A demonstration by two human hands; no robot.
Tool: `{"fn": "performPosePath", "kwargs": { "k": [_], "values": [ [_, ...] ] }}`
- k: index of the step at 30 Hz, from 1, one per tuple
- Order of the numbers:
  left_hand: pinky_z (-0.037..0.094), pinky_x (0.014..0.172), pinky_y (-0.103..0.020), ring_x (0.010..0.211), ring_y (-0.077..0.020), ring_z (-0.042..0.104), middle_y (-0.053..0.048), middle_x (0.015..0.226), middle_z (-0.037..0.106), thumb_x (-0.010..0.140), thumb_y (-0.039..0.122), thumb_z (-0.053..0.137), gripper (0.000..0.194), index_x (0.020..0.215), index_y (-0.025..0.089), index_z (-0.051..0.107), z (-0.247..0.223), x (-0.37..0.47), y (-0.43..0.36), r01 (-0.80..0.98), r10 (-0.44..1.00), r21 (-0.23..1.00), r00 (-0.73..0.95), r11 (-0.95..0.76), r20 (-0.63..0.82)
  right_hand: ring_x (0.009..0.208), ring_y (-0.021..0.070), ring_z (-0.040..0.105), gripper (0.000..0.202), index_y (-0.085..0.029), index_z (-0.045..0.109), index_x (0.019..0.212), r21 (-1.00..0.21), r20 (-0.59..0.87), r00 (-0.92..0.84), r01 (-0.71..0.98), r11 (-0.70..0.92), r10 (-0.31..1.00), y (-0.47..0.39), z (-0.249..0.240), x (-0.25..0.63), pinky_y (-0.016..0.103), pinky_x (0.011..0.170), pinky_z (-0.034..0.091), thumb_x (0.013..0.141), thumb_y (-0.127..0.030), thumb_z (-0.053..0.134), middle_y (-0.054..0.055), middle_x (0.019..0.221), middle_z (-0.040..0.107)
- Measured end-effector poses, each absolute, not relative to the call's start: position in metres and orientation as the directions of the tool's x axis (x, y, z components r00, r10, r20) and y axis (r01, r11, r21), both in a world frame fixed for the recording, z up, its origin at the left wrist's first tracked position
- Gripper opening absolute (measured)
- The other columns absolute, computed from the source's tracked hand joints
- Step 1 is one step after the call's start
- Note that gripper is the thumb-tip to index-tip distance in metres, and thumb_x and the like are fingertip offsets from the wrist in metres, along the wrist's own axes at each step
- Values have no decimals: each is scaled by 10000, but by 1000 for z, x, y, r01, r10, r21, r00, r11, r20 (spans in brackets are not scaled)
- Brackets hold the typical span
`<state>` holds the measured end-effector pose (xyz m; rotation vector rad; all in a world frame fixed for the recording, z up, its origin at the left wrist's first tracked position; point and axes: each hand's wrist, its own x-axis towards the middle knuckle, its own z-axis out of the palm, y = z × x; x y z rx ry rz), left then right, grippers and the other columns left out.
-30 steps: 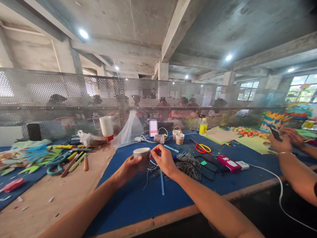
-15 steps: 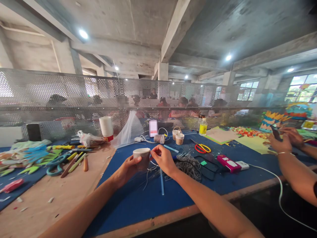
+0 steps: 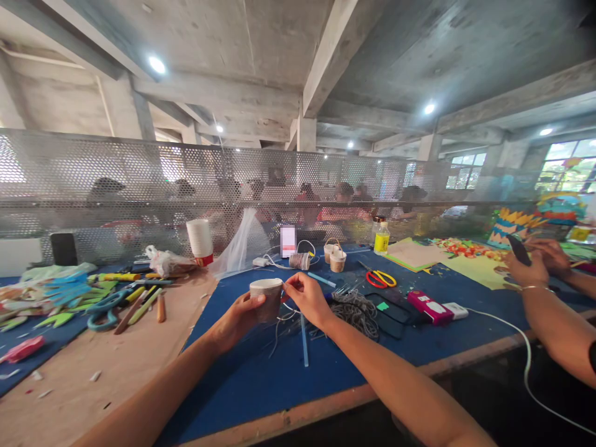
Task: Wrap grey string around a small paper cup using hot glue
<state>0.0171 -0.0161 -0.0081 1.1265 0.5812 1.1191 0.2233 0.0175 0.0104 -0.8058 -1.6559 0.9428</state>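
A paper cup [image 3: 267, 298], its side covered in grey-brown material and its rim white, is held above the blue mat by my left hand [image 3: 239, 320], thumb on the near side. At the cup's right edge, near the rim, the fingers of my right hand [image 3: 305, 298] are pinched together; what lies between them is too small to make out. Below and right of the hands is a tangle of grey cord [image 3: 356, 313]. A translucent blue stick [image 3: 304, 341] lies under my right wrist. Two small covered cups [image 3: 338, 261] stand farther back.
Red-yellow scissors [image 3: 380, 279], a magenta box [image 3: 429, 307] and a yellow-labelled bottle [image 3: 382, 239] are to the right. Stacked cups [image 3: 199, 239], teal scissors [image 3: 108, 310] and tools are left. A co-worker's hands [image 3: 535, 267] hold a dark object at far right.
My hands and the cup have barely moved. At far right, the dark object in the co-worker's hand has tilted slightly.
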Motion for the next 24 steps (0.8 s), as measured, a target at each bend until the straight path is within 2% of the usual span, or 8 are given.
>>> {"fn": "performPosePath", "kwargs": {
  "k": [10,17,24],
  "values": [
    [513,978,-390,1126,-318,723,-167,1235,788,900,325,761,567,1433,161,663,-7,15,-16,-406,903,914,401,23,155,702,199,764,231,-216,617,828,-901,408,-265,37,433,874,25,6,222,281,690,548,892,-417,712,-14,730,719],
    [509,988,-401,1129,-321,713,-178,1260,775,892,344,766,508,1356,144,718,-10,15,-13,-405,896,914,413,18,165,735,206,760,259,-214,650,833,-921,383,-272,-38,388,883,25,5,222,307,754,575,868,-457,734,-1,737,741],
    [514,931,-384,1026,-301,715,-190,1249,762,876,359,800,515,1327,119,734,-14,14,-11,-392,912,920,372,-14,172,822,234,772,408,-201,696,840,-931,362,-246,-51,361,899,27,2,222,340,823,587,792,-592,802,27,798,772]
  ]
}}
